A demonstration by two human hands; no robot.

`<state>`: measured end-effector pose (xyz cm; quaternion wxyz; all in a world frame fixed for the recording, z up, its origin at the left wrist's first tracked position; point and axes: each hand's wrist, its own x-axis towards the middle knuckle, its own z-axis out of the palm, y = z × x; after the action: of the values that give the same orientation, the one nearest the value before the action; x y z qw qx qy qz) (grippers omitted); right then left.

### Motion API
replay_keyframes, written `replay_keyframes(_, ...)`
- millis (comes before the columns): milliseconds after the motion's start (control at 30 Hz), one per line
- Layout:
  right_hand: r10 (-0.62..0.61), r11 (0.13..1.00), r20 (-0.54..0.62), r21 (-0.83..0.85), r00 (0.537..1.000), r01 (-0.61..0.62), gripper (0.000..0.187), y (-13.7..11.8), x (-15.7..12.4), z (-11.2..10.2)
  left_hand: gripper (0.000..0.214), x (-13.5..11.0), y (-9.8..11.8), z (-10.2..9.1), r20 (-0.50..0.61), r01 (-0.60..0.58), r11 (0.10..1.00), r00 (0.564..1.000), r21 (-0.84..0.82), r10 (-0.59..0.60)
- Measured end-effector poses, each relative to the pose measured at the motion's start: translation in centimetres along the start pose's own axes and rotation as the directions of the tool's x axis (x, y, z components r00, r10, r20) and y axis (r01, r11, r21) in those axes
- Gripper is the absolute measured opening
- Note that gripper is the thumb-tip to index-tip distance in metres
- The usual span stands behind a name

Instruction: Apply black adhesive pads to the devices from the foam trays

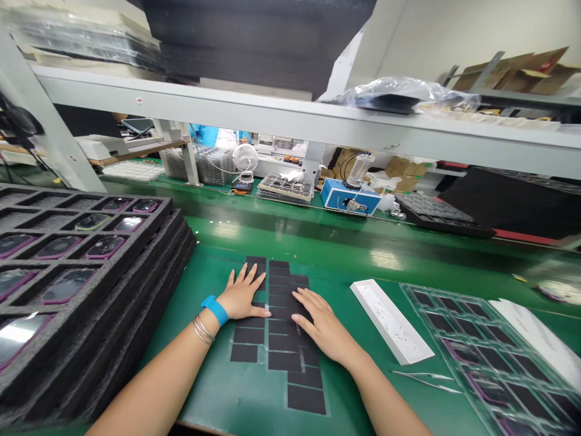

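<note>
Three columns of black rectangular sheets on clear backing lie on the green work surface in front of me: a left column (249, 335), a middle column (284, 344) and a right column (305, 398). My left hand (242, 298) rests on the left column, fingers spread wide, its thumb reaching to the middle one. Over the right column lies my right hand (325, 327), its fingers stretched out and its thumb and fingertips at the edge of the middle column. Neither hand holds anything. Each hand covers part of the sheets under it.
At left stand stacked dark foam trays (169, 237) holding purple-rimmed clear pieces (106, 246). Right of my hands are a white shallow box (394, 321), tweezers (426, 380) and a clear plastic tray (494, 332) with black pieces. Farther back are a white fan (245, 157) and a blue device (349, 197).
</note>
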<state>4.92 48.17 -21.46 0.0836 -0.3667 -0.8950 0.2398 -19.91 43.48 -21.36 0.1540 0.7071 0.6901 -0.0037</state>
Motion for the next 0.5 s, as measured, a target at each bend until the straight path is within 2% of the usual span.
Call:
replay_keyframes(100, -0.014, 1.000, -0.022, 0.010, 1.000, 0.014, 0.058, -0.09, -0.01, -0.05, 0.107, 0.00, -0.07, 0.05, -0.006, -0.003, 1.000, 1.000, -0.006, 0.003)
replay_keyframes(333, -0.036, 0.995, -0.179, 0.080, 0.983, 0.051, 0.041, -0.61, -0.08, -0.45, 0.107, -0.11, 0.05, -0.15, 0.000, -0.002, 1.000, 1.000, -0.021, 0.002)
replay_keyframes(500, -0.003, 0.991, -0.244, 0.127, 0.970, 0.035, 0.031, -0.73, -0.09, -0.57, 0.108, -0.17, 0.08, -0.23, 0.001, -0.003, 1.000, 1.000, -0.024, 0.003)
